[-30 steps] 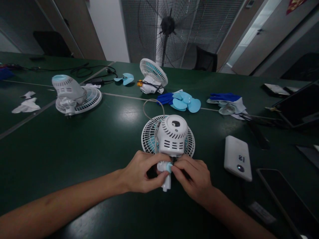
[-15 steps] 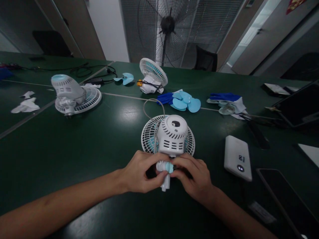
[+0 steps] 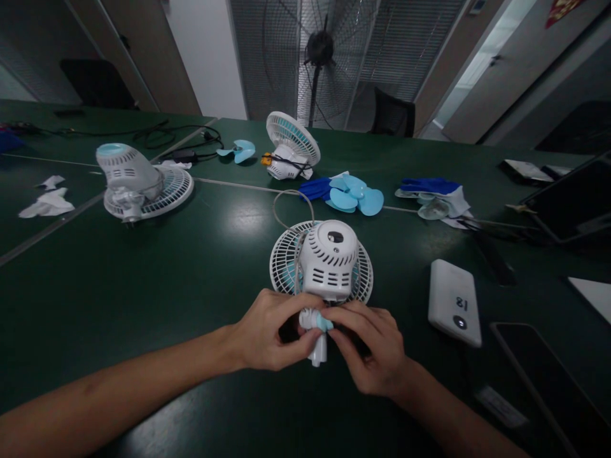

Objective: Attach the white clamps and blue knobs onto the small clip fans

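Small desk fan [image 3: 330, 261] lies on the worktop in front of the person, grille down, housing up. At its near end, between both hands: a white fitting [image 3: 308, 319] with a blue knob [image 3: 324, 324]; a white stem [image 3: 317, 353] points toward the person.

Left hand [image 3: 272, 329]: thumb and forefinger bent round the fitting, gap just its thickness. Right hand [image 3: 375, 346]: thumb and forefinger nearly together, tips pinching the knob's outer end.

Against half a second ago: knob has turned, now showing a narrow tip instead of its broad notched face; right forefinger lies farther over it. Left grip and fan essentially unchanged.

Worktop [image 3: 229, 267]: dark green, glossy, crossed by pale seams. Beyond the fan, blue blades [image 3: 356, 194] beside a blue glove [image 3: 312, 189]; second fan [image 3: 131, 175] to the left, third [image 3: 291, 149] farther back. White power bank [image 3: 455, 302] to the right.

Room dim: tall black floor fan [image 3: 319, 49] before window blinds [image 3: 401, 54], dark chair [image 3: 394, 114], door [image 3: 506, 76] at right.
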`<state>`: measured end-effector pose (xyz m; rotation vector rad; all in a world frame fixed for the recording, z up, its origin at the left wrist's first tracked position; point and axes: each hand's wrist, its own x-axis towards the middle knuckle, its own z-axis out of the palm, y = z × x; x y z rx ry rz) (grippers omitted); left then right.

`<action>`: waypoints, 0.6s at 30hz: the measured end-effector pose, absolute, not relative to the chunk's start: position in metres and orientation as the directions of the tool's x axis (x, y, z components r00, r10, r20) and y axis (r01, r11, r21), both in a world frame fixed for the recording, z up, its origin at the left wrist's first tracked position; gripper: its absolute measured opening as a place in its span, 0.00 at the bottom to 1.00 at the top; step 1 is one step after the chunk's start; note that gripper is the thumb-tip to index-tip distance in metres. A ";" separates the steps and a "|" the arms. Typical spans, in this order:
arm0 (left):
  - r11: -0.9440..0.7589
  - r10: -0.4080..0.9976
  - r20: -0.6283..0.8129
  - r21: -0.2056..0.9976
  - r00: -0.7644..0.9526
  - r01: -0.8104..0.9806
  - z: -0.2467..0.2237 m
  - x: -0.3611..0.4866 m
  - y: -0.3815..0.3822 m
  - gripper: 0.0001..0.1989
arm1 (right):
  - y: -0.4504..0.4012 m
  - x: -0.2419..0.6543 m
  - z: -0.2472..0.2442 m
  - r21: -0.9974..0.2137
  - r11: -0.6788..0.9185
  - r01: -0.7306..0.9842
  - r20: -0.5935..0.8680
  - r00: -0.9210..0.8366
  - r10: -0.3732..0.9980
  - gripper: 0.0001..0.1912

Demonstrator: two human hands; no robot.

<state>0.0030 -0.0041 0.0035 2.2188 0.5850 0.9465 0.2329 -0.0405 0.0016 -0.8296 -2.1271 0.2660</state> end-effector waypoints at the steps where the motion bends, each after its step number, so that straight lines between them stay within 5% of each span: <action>1: -0.687 0.613 0.463 0.712 0.640 0.144 0.003 0.003 -0.004 0.16 | -0.040 0.232 0.001 -0.443 0.760 0.476 0.622 -0.447 0.643 0.15; 9: -0.693 0.600 0.450 0.706 0.662 0.149 0.003 0.004 -0.004 0.15 | -0.039 0.225 0.002 -0.466 0.729 0.502 0.639 -0.378 0.669 0.04; 18: -0.685 0.604 0.453 0.716 0.655 0.136 0.005 0.004 -0.006 0.14 | -0.038 0.236 0.001 -0.480 0.782 0.398 0.612 -0.486 0.623 0.19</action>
